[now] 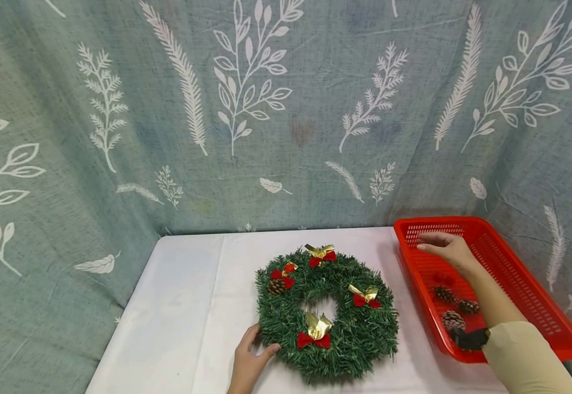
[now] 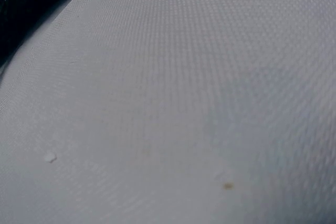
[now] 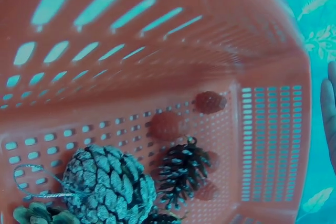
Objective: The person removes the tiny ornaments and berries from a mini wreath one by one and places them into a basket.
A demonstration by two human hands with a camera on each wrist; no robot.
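Note:
A green wreath [image 1: 364, 334] lies on the white cloth, bearing several red bows with gold ribbon and a pinecone [image 1: 276, 287] at its upper left. At the wreath's near-left edge, my left hand [image 1: 251, 358] holds the rim, thumb over the greenery and fingers along the side. My right hand [image 1: 445, 249] hovers over the red basket [image 1: 517, 273], fingers loosely extended and nothing visible in them. Inside the basket, the right wrist view shows a large frosted pinecone [image 3: 108, 184], a smaller dark pinecone [image 3: 184, 171] and red bumpy ornaments [image 3: 210, 102].
The white-covered table [image 1: 177, 306] extends left of the wreath. A blue-grey curtain [image 1: 295, 180] with white leaf prints hangs behind and at both sides. The basket's raised perforated walls stand at the table's right. Mostly blurred white cloth [image 2: 173, 93] fills the left wrist view.

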